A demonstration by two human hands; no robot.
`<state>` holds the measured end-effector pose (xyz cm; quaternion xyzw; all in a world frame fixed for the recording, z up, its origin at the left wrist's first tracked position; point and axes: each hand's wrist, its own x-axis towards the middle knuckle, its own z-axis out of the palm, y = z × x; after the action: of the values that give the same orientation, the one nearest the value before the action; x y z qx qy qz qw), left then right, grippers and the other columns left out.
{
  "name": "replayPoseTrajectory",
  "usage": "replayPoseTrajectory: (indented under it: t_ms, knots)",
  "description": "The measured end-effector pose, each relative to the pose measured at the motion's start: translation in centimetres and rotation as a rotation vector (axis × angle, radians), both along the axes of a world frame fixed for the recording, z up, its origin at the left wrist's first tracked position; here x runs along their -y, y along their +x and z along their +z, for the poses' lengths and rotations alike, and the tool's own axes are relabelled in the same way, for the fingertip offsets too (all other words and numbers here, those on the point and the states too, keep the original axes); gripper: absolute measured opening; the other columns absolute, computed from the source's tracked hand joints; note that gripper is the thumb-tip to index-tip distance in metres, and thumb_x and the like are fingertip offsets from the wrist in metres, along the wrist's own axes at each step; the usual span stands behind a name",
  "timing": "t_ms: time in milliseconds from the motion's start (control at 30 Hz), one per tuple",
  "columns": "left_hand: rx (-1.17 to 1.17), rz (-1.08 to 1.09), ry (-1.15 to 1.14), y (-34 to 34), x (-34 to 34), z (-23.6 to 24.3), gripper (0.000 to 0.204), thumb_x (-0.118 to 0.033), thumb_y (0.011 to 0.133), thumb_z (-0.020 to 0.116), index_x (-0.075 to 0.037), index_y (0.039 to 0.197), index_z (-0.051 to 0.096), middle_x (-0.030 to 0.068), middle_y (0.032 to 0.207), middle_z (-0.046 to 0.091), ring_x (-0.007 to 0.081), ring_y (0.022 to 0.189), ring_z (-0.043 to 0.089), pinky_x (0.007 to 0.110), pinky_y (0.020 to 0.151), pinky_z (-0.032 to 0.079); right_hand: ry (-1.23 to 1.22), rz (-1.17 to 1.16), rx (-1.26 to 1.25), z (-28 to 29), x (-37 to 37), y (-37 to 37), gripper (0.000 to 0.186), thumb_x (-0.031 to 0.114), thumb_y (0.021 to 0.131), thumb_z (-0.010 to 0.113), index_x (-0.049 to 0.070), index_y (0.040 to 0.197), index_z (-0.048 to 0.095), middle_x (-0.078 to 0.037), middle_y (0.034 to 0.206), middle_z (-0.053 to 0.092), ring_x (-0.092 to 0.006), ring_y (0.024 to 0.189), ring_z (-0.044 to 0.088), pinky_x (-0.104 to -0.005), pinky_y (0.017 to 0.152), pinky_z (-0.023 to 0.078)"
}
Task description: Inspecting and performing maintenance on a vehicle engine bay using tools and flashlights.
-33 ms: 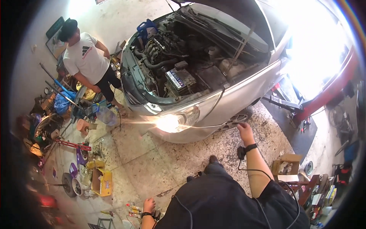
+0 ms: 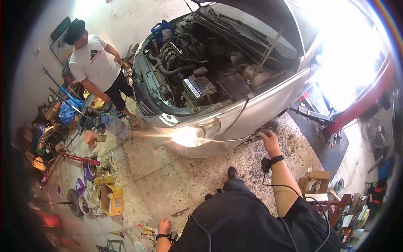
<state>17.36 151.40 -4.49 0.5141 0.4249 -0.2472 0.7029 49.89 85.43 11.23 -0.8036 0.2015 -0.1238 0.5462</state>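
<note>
In front of me stands a silver car [image 2: 268, 110] with its hood up and one headlight [image 2: 185, 136] lit. The engine bay shows a battery [image 2: 198, 87] and a blue jug [image 2: 161, 31] resting at its far left edge. My right hand [image 2: 272, 143] is raised beside the front wheel, its fingers curled; whatever may be in them is hidden. A black strap with a small box and a cable circles that wrist. Low at my left side hangs my left hand [image 2: 165, 227], loosely closed, with no object visible in it. Small bottles [image 2: 147, 230] lie on the floor near it.
A person in a white shirt [image 2: 94, 63] stands left of the car. Tools and parts clutter the left side, with a yellow box [image 2: 112, 200] and a red-handled tool [image 2: 79, 158]. At right are a red lift post [image 2: 361, 103] and a cardboard box [image 2: 315, 181].
My shoe has shifted slightly forward and left. My right hand now covers a bit more of the front wheel. The other person has barely moved.
</note>
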Motion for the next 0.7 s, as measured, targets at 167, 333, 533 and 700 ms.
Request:
replayPoseTrajectory:
  t_ms: [167, 333, 533, 700]
  knots:
    - [0.17, -0.418, 0.336, 3.1, 4.4, -1.1, 0.017, -0.023, 0.092, 0.06, -0.007, 0.096, 0.057, 0.0009, 0.071, 0.054, 0.0143, 0.057, 0.055, 0.027, 0.044, 0.036, -0.17, 0.11, -0.002, 7.5, -1.3, 12.5, 0.035, 0.022, 0.086, 0.068, -0.004, 0.11, 0.066, -0.017, 0.101, 0.071, -0.0244, 0.093, 0.067, -0.0353, 0.083, 0.051]
    - [0.085, -0.353, 0.4, 11.6, 10.2, 2.2, 0.027, -0.028, 0.093, 0.06, -0.002, 0.098, 0.062, 0.0045, 0.08, 0.06, 0.0161, 0.064, 0.059, 0.029, 0.048, 0.043, -0.551, 0.229, -0.277, 7.9, 0.1, 24.0, 0.037, 0.031, 0.076, 0.07, 0.005, 0.103, 0.07, -0.018, 0.099, 0.071, -0.0345, 0.094, 0.067, -0.0406, 0.081, 0.052]
    - [-0.01, -0.156, 0.447, 19.4, 14.8, 2.4, 0.031, -0.024, 0.093, 0.057, 0.002, 0.108, 0.063, 0.009, 0.081, 0.064, 0.0165, 0.069, 0.061, 0.031, 0.049, 0.046, -1.02, 0.382, -0.456, 2.4, 0.1, 31.5, 0.027, 0.032, 0.08, 0.065, 0.01, 0.095, 0.072, -0.018, 0.104, 0.068, -0.0355, 0.096, 0.066, -0.0466, 0.085, 0.053]
    - [-0.062, -0.257, 0.447, 28.9, 15.7, 1.0, 0.023, -0.022, 0.092, 0.056, 0.0, 0.1, 0.062, 0.0043, 0.071, 0.059, 0.0159, 0.059, 0.057, 0.031, 0.048, 0.045, -1.094, 0.307, -0.381, -1.3, 0.7, 32.4, 0.02, 0.02, 0.082, 0.058, 0.008, 0.091, 0.072, -0.021, 0.095, 0.066, -0.0362, 0.091, 0.067, -0.0447, 0.08, 0.055]
